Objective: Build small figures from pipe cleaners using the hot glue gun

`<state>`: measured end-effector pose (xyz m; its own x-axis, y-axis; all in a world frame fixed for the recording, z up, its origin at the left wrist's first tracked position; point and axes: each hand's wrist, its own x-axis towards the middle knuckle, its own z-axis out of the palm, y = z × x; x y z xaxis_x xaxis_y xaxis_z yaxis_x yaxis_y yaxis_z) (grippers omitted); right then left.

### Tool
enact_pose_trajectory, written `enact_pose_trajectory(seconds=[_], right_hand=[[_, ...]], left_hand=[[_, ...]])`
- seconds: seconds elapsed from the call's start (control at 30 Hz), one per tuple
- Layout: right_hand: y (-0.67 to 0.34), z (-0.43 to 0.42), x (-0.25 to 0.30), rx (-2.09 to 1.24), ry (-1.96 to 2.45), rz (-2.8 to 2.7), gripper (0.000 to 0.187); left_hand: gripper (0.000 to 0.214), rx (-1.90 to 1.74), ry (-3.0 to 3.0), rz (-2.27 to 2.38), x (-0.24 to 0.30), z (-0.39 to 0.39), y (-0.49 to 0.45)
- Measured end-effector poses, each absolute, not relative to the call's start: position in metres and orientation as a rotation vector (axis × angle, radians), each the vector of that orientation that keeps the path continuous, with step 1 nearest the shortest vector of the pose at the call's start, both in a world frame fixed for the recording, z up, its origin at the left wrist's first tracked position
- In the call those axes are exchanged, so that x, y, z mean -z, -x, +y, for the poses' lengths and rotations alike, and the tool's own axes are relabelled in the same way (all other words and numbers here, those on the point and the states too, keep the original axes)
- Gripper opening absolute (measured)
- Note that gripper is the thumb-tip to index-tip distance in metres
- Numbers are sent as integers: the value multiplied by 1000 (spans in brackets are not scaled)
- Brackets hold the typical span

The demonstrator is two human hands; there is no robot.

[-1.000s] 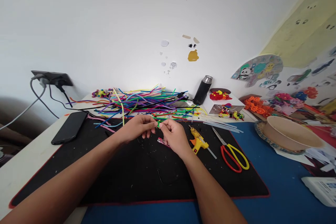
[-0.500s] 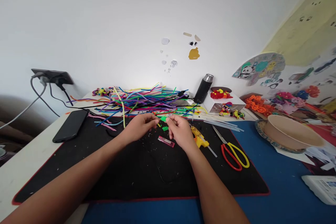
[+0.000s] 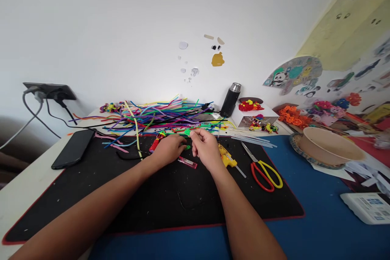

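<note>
My right hand (image 3: 206, 147) pinches a small bright green piece (image 3: 187, 132) between thumb and fingertips, above the black mat (image 3: 146, 211). Palm down to its left is my left hand (image 3: 169, 148), with its fingers curled together. Its fingertips reach a second green piece (image 3: 188, 147) low on the mat; whether they grip anything is hidden. A red figure with a multicoloured top (image 3: 156, 143) shows just behind my left hand. Close in front of both hands lies a pink lighter (image 3: 187, 163). Right of my right hand is a yellow glue gun (image 3: 227, 156).
Many coloured pipe cleaners (image 3: 164, 113) are heaped along the wall. Scissors (image 3: 264, 172) and clear glue sticks (image 3: 252, 140) lie to the right, a black phone (image 3: 73, 149) to the left. A black flask (image 3: 230, 100), a white box (image 3: 258, 120) and a bowl (image 3: 332, 150) stand further back.
My left hand has moved down to the second green piece, uncovering the red figure behind it. My right hand still pinches its green piece. The whole view has shifted slightly.
</note>
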<state>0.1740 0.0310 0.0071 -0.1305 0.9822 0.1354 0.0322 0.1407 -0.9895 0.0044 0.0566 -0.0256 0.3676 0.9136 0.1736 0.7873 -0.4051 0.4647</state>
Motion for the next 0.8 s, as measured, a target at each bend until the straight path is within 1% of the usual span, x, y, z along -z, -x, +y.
enact_pose_trajectory(seconds=[0.3, 0.47, 0.53, 0.6, 0.67, 0.8], right_hand=[[-173, 29, -7, -1190, 1047, -1402, 28], [-173, 28, -9, -1205, 1055, -1410, 28], [-172, 27, -9, -1210, 1064, -1413, 28], [-172, 27, -9, -1225, 1066, -1436, 27], [-170, 26, -8, -1237, 1070, -1479, 25], [-168, 24, -6, -1211, 1121, -1561, 25]], left_hand=[[9, -625, -2318, 1400, 26, 52, -13], [6, -686, -2168, 1364, 17, 48, -2], [16, -769, -1971, 1292, 9, 47, 9], [31, -850, -1707, 1195, 0, 44, 23], [42, -883, -1550, 1185, -9, 40, 36], [51, -942, -1419, 1227, -15, 34, 55]])
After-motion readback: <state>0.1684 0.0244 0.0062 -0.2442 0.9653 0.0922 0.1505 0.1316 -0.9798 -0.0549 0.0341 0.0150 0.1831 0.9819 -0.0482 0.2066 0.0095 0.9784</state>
